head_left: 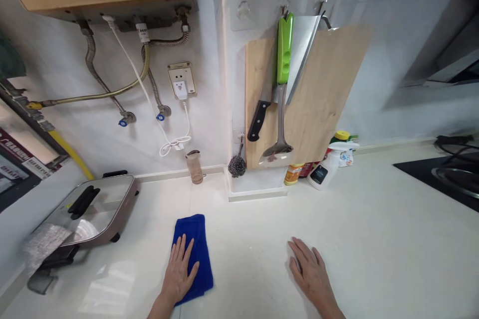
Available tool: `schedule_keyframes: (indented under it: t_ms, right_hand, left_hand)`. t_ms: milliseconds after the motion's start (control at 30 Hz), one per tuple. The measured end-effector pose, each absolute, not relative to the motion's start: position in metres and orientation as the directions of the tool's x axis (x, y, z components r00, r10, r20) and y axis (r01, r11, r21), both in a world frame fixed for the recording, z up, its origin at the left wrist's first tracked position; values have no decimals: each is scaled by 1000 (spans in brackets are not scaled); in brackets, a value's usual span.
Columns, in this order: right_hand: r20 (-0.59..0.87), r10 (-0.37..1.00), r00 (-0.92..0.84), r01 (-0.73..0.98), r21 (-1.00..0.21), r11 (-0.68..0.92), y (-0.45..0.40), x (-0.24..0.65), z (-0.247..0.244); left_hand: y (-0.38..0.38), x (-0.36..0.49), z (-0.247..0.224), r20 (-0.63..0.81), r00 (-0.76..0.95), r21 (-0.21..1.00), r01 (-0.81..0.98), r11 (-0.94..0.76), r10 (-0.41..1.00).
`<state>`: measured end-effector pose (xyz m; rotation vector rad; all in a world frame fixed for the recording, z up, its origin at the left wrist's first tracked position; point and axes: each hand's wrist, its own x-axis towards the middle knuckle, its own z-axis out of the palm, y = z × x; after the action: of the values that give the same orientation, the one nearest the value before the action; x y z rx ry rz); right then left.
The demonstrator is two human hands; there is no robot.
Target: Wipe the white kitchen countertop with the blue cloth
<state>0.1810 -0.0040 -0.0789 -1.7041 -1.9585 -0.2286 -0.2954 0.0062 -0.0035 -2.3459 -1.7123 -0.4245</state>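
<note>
A folded blue cloth lies on the white countertop, left of the middle. My left hand rests flat on top of it, fingers stretched out and a little apart. To the right, my right hand lies palm down on the bare counter, its fingers loosely spread and nothing in them. Some small specks show on the surface between the two hands.
At the left stands an electric pan with a glass lid. A small brown bottle is by the wall. A cutting board, knives and a ladle hang ahead. A spray bottle and a cooktop are rightward.
</note>
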Motion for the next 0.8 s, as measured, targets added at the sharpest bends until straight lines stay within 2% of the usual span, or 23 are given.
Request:
schedule_keyframes:
  t_ms: [267,500,600,800]
  right_hand:
    - [518,853,-69,955,-214,207,-5,182,-81]
    - [551,830,-83,949,-210,234,-5,181,-76]
    - [541,836,-90,949,-208,237,-6,182,-74]
    - [536,840,-88,948,-215,237,-9,183,-74]
  left_hand:
    - [-23,-277,-26,399,176,48,976,-212,900]
    - [-2,-269,-35,414,-47,241,969,-60,909]
    - [8,-257,-31,465,-92,214,977,-11,880]
    - [8,-245,-22,468,-36,94,996,-9,883]
